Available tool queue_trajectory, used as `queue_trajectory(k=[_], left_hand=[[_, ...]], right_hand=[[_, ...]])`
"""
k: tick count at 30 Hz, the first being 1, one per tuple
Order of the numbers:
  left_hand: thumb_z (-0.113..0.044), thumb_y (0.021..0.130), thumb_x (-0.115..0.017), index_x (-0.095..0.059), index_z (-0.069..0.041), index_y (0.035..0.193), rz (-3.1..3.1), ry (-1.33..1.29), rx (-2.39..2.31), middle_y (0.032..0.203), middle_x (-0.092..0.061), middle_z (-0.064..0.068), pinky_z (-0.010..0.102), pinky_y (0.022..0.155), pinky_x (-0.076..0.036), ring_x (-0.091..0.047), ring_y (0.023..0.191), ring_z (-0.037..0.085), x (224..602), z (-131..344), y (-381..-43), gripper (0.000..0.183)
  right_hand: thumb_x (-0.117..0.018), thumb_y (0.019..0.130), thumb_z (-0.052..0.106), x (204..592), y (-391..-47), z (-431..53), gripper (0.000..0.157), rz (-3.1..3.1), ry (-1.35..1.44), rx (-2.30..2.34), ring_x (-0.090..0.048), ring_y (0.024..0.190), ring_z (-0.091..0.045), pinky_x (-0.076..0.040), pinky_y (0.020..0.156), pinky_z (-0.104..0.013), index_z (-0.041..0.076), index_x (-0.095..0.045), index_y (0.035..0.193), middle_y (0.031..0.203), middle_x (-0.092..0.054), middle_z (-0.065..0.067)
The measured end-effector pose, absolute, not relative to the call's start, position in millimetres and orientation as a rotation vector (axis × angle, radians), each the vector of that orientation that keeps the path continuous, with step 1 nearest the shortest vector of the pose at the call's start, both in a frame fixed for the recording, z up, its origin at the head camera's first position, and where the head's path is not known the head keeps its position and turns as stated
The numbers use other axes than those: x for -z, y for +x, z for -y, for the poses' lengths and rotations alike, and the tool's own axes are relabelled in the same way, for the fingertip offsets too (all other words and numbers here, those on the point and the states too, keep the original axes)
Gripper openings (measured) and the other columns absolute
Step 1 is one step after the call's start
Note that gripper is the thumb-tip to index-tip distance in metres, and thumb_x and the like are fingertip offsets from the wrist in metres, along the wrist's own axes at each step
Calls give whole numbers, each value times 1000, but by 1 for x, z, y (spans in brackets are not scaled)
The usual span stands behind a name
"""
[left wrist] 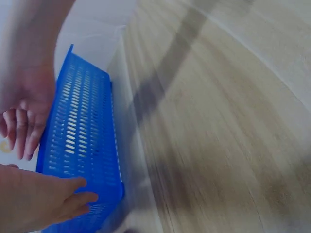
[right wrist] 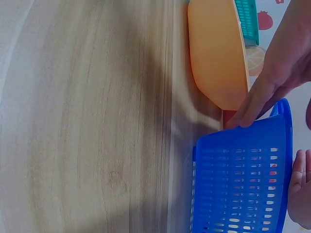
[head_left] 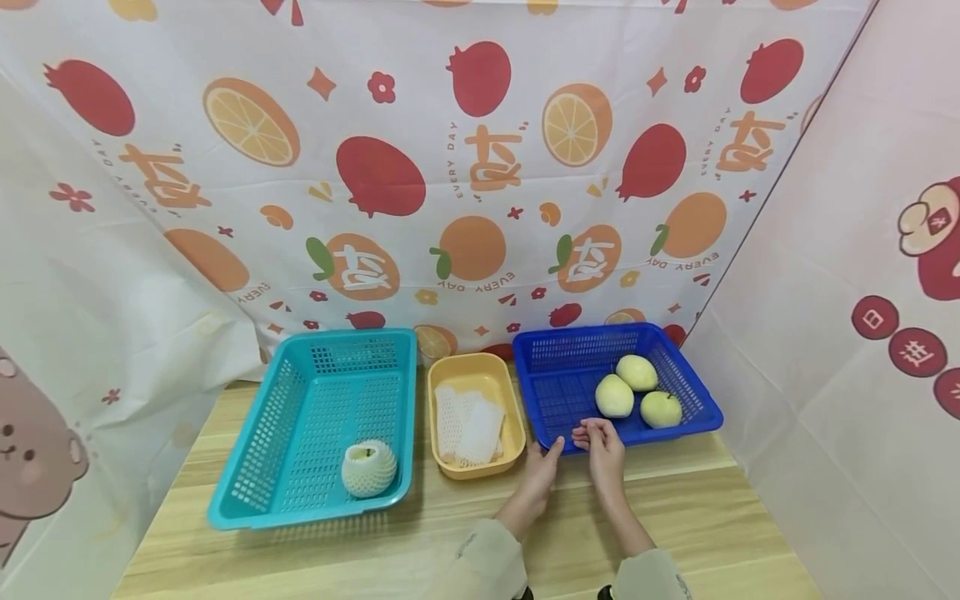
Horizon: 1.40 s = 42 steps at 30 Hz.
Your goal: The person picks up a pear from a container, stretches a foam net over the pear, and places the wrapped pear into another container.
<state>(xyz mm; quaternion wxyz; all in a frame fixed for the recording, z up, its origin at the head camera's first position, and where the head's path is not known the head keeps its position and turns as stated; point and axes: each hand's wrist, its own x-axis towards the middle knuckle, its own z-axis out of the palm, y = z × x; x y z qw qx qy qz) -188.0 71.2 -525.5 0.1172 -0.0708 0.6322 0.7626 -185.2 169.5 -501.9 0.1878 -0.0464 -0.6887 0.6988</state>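
one yellow tray (head_left: 471,470) — between teal basket (head_left: 322,425) and left hand (head_left: 538,479) at blue basket (head_left: 558,400)

Pale beige sleeves (head_left: 487,560), bare hands (head_left: 606,454)

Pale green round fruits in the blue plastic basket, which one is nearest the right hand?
The leftmost pale green round fruit, just beyond the right hand; the rear fruit and the rightmost fruit lie farther from that hand.

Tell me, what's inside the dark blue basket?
Three yellowish-green fruits lie in the blue basket, toward its right side. Whatever is directly beneath them is covered, and the right hand hides a little of the basket's front.
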Motion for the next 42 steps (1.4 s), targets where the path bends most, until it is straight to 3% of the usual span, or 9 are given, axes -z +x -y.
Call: queue_trajectory(k=[8, 14, 19, 26, 30, 36, 42], left_hand=[[-15, 92, -55, -31, 13, 133, -1909, -239, -2396, 132, -38, 32, 46, 101, -30, -35, 123, 41, 542, -74, -197, 56], [-12, 92, -55, -32, 14, 133, -1849, -162, -2476, 132, -39, 31, 45, 101, -30, -34, 124, 41, 547, -75, -198, 54], [-9, 92, -54, -32, 15, 132, -1818, -156, -2510, 132, -38, 31, 44, 101, -29, -32, 124, 42, 548, -75, -199, 52], [-5, 91, -54, -31, 18, 131, -1818, -150, -2539, 132, -37, 33, 44, 101, -29, -30, 124, 43, 548, -76, -200, 51], [-2, 91, -54, -33, 19, 128, -1818, -156, -2536, 130, -39, 33, 45, 101, -29, -31, 124, 44, 535, -73, -193, 47], [-3, 91, -54, -31, 19, 129, -1818, -155, -2530, 132, -37, 33, 45, 101, -29, -30, 124, 43, 544, -75, -197, 50], [-6, 91, -55, -30, 18, 131, -1826, -159, -2503, 133, -37, 32, 44, 101, -28, -30, 125, 42, 548, -77, -198, 52]], right_hand=[[-41, 96, -2, 512, -194, -174, 19, 1878, -98, -2009, -60, 76, -38, -53, 70, -40, -19, -50, 98, 86, -56, -35], [-46, 95, 2, 517, -215, -187, 19, 1921, -122, -1889, -62, 73, -26, -54, 65, -31, -16, -52, 100, 86, -60, -28], [-50, 93, 4, 502, -239, -203, 18, 2118, -266, -1698, -59, 87, -32, -52, 70, -34, -9, -53, 105, 98, -59, -23], [-54, 88, 10, 495, -274, -234, 37, 2538, -322, -1329, -44, 106, -41, -39, 85, -50, -9, -46, 118, 116, -46, -28], [-56, 88, 15, 499, -286, -245, 49, 2798, -310, -1066, -36, 111, -49, -35, 87, -55, -11, -39, 125, 121, -37, -34], [-59, 89, 23, 512, -298, -251, 63, 2987, -245, -800, -27, 118, -53, -31, 92, -58, -15, -29, 130, 130, -26, -39], [-57, 89, 24, 520, -297, -252, 63, 3063, -230, -738, -29, 117, -53, -31, 93, -58, -13, -30, 132, 127, -32, -39]])
